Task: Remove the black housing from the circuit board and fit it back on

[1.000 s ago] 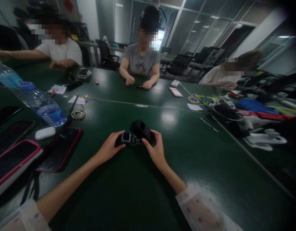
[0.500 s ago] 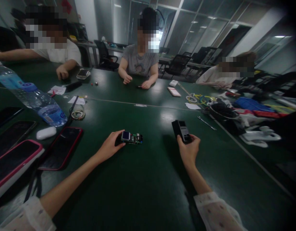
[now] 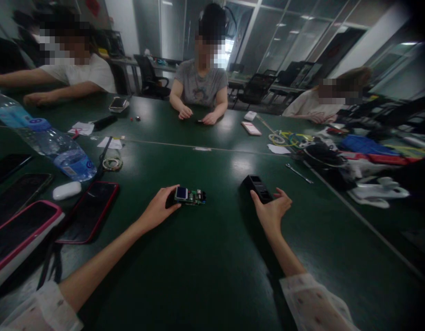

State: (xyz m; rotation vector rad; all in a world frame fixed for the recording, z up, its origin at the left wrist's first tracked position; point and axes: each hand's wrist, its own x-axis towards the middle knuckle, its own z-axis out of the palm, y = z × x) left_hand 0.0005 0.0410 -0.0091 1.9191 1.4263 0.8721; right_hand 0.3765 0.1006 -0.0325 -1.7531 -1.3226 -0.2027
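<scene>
My left hand [image 3: 163, 202] grips a small green circuit board [image 3: 193, 197] with a little square screen by its left end, thumb and fingers on opposite edges. The board is low over the table; whether it touches is hard to tell. To the right, a black plastic device casing [image 3: 258, 188] with a window and small cutouts rests on the green table. My right hand [image 3: 272, 207] is at its near end, the thumb by its left edge and the other fingers spread off to the right.
On the left are a water bottle [image 3: 60, 151], a red-edged phone [image 3: 90, 211], a white earbud case [image 3: 66, 190] and more phones. A small wrench [image 3: 299, 174] lies right of the casing, before piled cables and tools [image 3: 323, 154]. Several people sit across the table [image 3: 205, 257].
The casing has tipped down onto the table, and my right fingers have loosened and spread away from it. My left hand and the circuit board stay nearly still.
</scene>
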